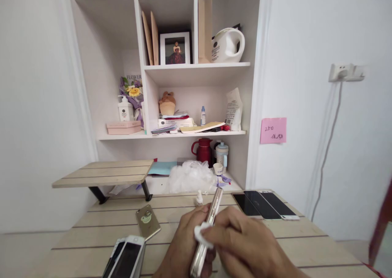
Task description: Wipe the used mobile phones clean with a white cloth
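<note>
While the left hand (180,243) grips a phone (215,204) at the lower centre of the frame, the right hand (248,235) pinches a white pad (199,233) against its upturned narrow side. The phone stands on edge, its long axis running from bottom centre upward and slightly right. The pad lies across that axis about midway. The left hand closes round the phone from the left; the right hand reaches in from the right and is the nearer to the pad. Both grips are closed.

Containers: at centre, a clear bag (191,178) is crumpled, contents not distinguishable. Behind it stand a red jug (204,150) and a small cup (218,169); their insides cannot be seen. The pink box (123,127), left of centre, is shut. Further phones lie on the table (171,225): dark-screened ones (262,204) at right, a gold one (147,221) and white-framed ones (127,257) at lower left.
</note>
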`<state>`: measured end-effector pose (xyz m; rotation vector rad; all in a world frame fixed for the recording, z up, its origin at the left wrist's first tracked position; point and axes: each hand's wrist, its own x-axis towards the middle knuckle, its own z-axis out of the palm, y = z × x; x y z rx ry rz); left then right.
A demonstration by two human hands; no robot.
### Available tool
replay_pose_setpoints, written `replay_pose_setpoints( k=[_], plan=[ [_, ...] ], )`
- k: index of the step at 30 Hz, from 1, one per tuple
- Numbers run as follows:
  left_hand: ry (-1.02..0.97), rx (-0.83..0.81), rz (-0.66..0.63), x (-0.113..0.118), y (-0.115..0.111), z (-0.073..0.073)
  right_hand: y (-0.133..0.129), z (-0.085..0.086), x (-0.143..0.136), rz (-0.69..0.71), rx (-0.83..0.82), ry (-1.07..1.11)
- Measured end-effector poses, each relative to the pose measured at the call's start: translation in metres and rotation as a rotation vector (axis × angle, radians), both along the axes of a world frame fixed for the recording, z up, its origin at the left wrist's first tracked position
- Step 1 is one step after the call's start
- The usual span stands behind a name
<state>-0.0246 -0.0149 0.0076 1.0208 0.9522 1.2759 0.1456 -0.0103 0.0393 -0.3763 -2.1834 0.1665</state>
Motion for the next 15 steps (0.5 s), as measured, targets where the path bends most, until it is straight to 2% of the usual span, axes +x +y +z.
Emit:
replay_pose_setpoints(
  k=[3,7,12,15],
  plan=[
    [-0.006,-0.092,-0.107,0.011,0.000,0.005,0.020,0.002,0.014,-0.121,0.044,0.095],
    [-0.094,-0.205,-0.166,0.016,0.002,0.010,0.035,-0.001,0.020,-0.286,0.063,0.218],
    [-0.229,-0.307,-0.291,0.011,-0.007,0.012,0.032,-0.006,0.009,-0.318,0.101,0.267],
    [-0.344,-0.296,-0.255,0.011,-0.012,0.010,0.024,-0.010,-0.002,-0.258,0.104,0.252]
  ],
)
